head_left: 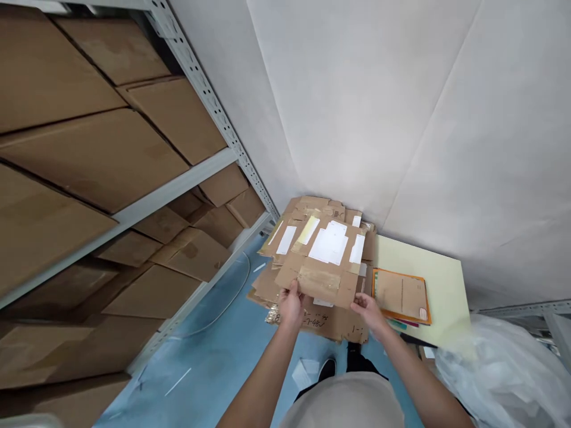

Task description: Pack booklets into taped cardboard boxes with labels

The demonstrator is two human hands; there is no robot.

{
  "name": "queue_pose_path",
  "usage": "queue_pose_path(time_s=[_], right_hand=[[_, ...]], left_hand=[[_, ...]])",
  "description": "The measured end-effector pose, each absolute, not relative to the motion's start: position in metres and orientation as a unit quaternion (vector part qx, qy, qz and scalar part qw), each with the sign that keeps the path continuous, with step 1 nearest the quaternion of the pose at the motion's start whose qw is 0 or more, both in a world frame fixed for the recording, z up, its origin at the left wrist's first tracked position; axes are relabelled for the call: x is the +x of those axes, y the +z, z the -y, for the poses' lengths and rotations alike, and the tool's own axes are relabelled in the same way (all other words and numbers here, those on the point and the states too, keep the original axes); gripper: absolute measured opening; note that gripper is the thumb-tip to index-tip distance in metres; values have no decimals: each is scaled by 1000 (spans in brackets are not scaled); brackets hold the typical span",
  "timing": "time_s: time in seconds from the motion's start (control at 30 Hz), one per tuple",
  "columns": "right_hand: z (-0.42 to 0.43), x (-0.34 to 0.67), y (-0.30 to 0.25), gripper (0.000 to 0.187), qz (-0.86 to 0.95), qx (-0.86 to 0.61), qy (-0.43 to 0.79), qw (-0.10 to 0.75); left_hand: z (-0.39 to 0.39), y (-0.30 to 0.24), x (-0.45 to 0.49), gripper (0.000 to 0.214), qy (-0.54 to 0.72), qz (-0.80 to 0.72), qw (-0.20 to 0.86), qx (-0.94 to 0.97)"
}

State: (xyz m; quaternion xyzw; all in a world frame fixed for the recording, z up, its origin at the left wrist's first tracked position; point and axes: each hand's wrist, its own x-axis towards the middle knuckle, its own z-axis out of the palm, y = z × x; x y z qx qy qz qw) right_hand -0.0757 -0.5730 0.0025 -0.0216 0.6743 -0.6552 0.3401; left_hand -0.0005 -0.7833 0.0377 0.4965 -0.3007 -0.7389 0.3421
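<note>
A flattened cardboard box (pixel 323 261) with white labels and tape lies on top of a pile of flattened cardboard (pixel 312 321) on the floor in the corner. My left hand (pixel 291 304) grips its near left edge, fingers closed on it. At the near right edge my right hand (pixel 369 313) also holds the flattened box. Both forearms reach forward from the bottom of the view.
A metal shelf rack (pixel 209 169) full of brown boxes fills the left. White walls close the corner. A pale yellow board (pixel 439 279) with an orange-framed folder (pixel 401 295) lies to the right, a clear plastic bag (pixel 504 374) beside it. Blue floor (pixel 214 356) below.
</note>
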Motion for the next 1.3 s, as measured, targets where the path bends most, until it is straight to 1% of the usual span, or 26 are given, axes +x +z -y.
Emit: queue_pose_path(time_s=[0.1, 0.17, 0.23, 0.33, 0.47, 0.53, 0.63, 0.73, 0.8, 1.0, 1.1, 1.23, 1.3], right_hand=[[542, -48, 5, 57, -708, 30, -672, 216], [516, -35, 13, 63, -734, 50, -666, 122], [488, -23, 29, 67, -761, 57, -646, 30], [443, -4, 59, 72, -792, 79, -599, -89], [387, 30, 93, 72, -790, 137, -566, -192], [360, 51, 103, 70, -764, 165, -581, -227], [319, 85, 110, 60, -712, 207, -617, -266], [275, 125, 108, 52, -658, 264, -620, -335], [243, 155, 103, 48, -633, 300, -611, -370], [147, 245, 79, 36, -565, 380, -612, -403], [109, 279, 69, 35, -551, 402, -592, -430], [74, 310, 66, 37, -535, 449, -544, -465], [63, 321, 67, 37, -533, 468, -523, -473]], left_hand=[[792, 42, 29, 24, -731, 374, 363, 441], [797, 48, 42, 36, -723, 430, 368, 396], [795, 55, 47, 45, -725, 478, 348, 353], [774, 70, 40, 49, -741, 554, 263, 273], [717, 89, 18, 45, -745, 641, 117, 140], [681, 96, 9, 42, -741, 665, 52, 75], [626, 102, -2, 39, -732, 680, -42, -8], [566, 102, -11, 38, -717, 684, -111, -70], [521, 98, -15, 37, -709, 682, -144, -105], [367, 79, -11, 35, -673, 673, -236, -196], [290, 70, 3, 38, -666, 668, -261, -205], [206, 67, 27, 51, -675, 641, -311, -193], [173, 69, 36, 49, -672, 626, -332, -214]])
